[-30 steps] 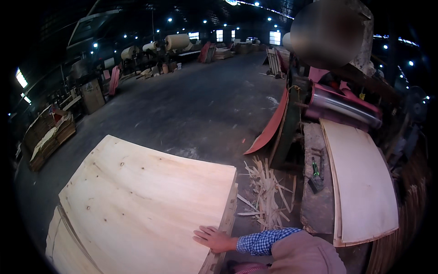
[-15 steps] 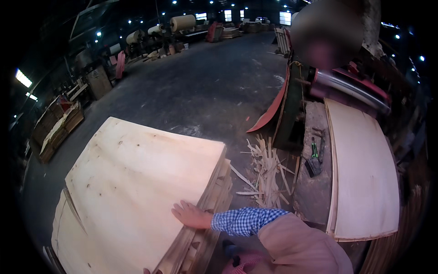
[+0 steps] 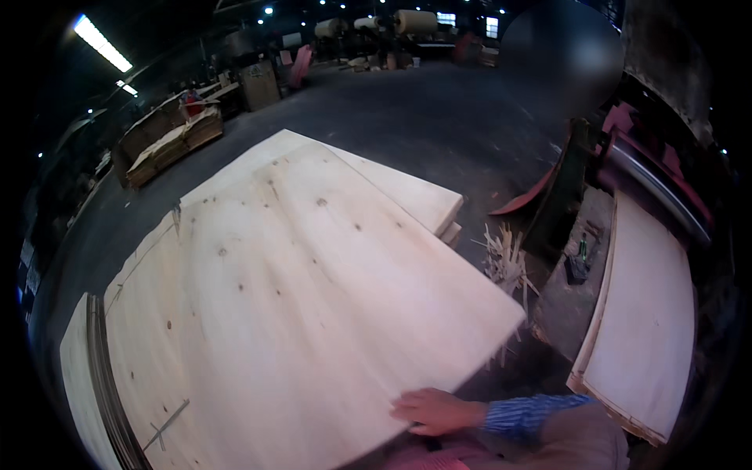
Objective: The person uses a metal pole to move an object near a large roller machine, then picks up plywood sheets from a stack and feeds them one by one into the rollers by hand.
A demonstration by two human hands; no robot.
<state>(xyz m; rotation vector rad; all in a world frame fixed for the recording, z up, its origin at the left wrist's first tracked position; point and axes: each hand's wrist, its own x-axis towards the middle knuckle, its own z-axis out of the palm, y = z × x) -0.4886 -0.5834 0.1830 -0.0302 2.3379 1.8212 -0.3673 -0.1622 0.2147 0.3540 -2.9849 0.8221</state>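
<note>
A large pale wood veneer sheet (image 3: 313, 290) with dark knots lies skewed across a stack of similar sheets (image 3: 415, 196), whose corner shows beyond its far right edge. My right hand (image 3: 435, 411), in a blue patterned sleeve, grips the sheet's near edge. Its fingers lie over the top face, and the thumb is at the edge, partly hidden. My left hand is out of view. To the left, another veneer sheet (image 3: 145, 313) with a ragged edge shows beside the skewed one, with a small dark split near its lower end.
More sheets stand at the far left edge (image 3: 82, 376). On the right is a curved veneer stack (image 3: 646, 313) beside a metal roller (image 3: 658, 184). Wood scraps (image 3: 505, 254) lie on the floor near a ledge holding small tools (image 3: 580, 262). A bundle of boards (image 3: 176, 145) stands farther back.
The top sheet has turned and slid toward me, uncovering the stack's far corner. My right hand has shifted to its near edge. My left fingertips have left the view, which has swung left.
</note>
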